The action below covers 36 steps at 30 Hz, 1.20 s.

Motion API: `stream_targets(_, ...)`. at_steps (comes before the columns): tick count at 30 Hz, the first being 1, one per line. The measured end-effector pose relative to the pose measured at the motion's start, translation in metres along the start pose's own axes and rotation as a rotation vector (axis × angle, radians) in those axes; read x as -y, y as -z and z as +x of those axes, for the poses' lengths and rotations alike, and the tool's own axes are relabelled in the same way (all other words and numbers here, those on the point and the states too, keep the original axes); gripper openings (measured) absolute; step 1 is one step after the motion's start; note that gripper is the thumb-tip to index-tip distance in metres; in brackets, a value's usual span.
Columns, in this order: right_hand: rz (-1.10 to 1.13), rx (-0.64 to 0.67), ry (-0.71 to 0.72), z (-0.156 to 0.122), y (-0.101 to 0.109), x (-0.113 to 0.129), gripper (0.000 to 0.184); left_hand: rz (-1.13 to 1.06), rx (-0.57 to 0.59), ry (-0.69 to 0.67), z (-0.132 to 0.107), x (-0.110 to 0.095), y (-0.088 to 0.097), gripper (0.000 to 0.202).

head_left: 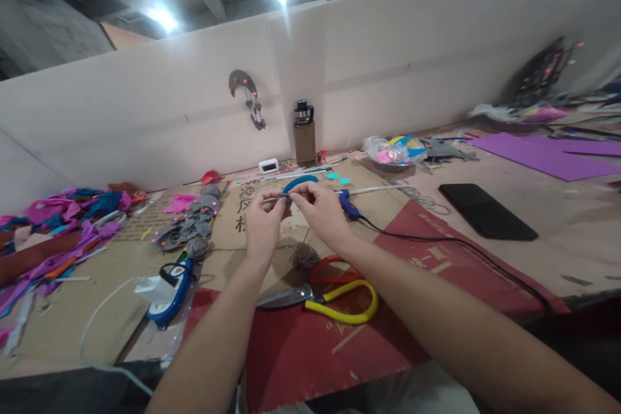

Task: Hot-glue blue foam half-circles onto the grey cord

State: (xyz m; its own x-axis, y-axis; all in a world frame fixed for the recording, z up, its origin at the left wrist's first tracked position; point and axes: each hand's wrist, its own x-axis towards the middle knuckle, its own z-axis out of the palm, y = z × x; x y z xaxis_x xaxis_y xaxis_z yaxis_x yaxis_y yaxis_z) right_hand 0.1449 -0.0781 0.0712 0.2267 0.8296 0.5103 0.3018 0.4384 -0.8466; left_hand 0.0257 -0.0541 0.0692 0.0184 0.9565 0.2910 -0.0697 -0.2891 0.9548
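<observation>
My left hand [264,215] and my right hand [317,208] meet above the cardboard, fingertips pinched close together. Between them is a small dark, thin piece, too small to name. Just beyond the fingertips shows a blue crescent-shaped piece [301,181], partly hidden by my fingers; whether they touch it I cannot tell. Below my hands sits a small bundle of grey yarn [305,257]. Nearer to me lie large scissors [347,310] with one yellow and one red handle. A blue glue gun [348,206] rests right of my right hand.
Left are a power strip [169,297] with a white plug, grey felt pieces [187,226] and coloured scraps [63,213]. A bottle [305,136] stands by the wall. To the right are a bowl of scraps [395,158], a phone [485,210], purple sheets [538,152] and the glue gun's cord [436,239].
</observation>
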Motion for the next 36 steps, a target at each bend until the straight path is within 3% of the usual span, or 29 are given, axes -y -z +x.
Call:
stream_targets(7,-0.060,0.003,0.020,0.002,0.000,-0.006,0.014,-0.155,0.012,0.123,0.002,0.000,-0.001,0.028)
stream_targets(10,-0.072,0.016,0.032,0.001,-0.001,-0.004,0.013,-0.161,0.027,0.113,0.001,0.000,0.000,0.030)
stream_targets(14,-0.076,0.027,0.061,-0.001,-0.001,0.000,0.012,0.010,0.026,0.004,0.001,0.003,0.002,0.031)
stream_targets(23,-0.079,0.060,0.115,-0.007,-0.002,0.008,0.017,0.552,-0.097,-0.388,0.001,0.001,0.009,0.013)
stream_targets(28,-0.024,0.073,0.120,-0.011,-0.005,0.009,0.020,0.580,-0.122,-0.503,-0.001,-0.007,0.012,0.010)
stream_targets(36,-0.063,0.072,0.112,-0.014,-0.006,0.010,0.022,0.496,-0.136,-0.459,-0.002,-0.013,0.012,0.007)
